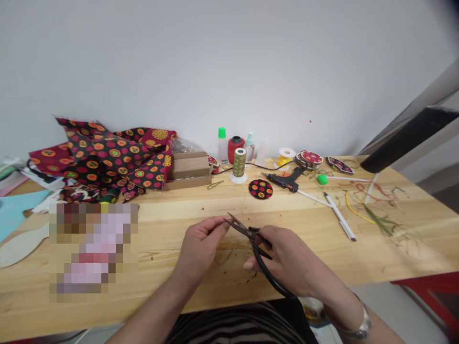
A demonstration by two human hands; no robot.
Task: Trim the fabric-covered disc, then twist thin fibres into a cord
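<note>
**Two hands, one pair of scissors at the counter's near edge**

Two bare hands work close together over the light wooden counter (394, 248). The right hand (287, 260) has its fingers clenched around the loop handles of one pair of black scissors (251, 236), whose blades point up and left. The left hand (201, 248) sits just beside the blade tips, thumb and forefinger pinched together; whatever lies between them is too small to make out. The scissors are held just above the counter's front middle. One wristwatch (364, 327) shows on the right wrist.

Along the back, by the wall, stand three spools: one red (235, 145), one olive-gold (239, 164) and one yellow (286, 156). Two small bottles flank the red spool, one with a green cap (222, 143) and one with a pale teal cap (249, 145). One black glue gun (285, 180) lies to the right of the spools, its cord trailing left. One round disc of dotted fabric (260, 188) lies flat between the olive-gold spool and the glue gun. One white pen (340, 216) lies further right, near loose thread scraps (380, 217). One stack of cardboard boxes (190, 169) stands left of the spools, touching one heap of red and black patterned fabric (107, 157).
</note>
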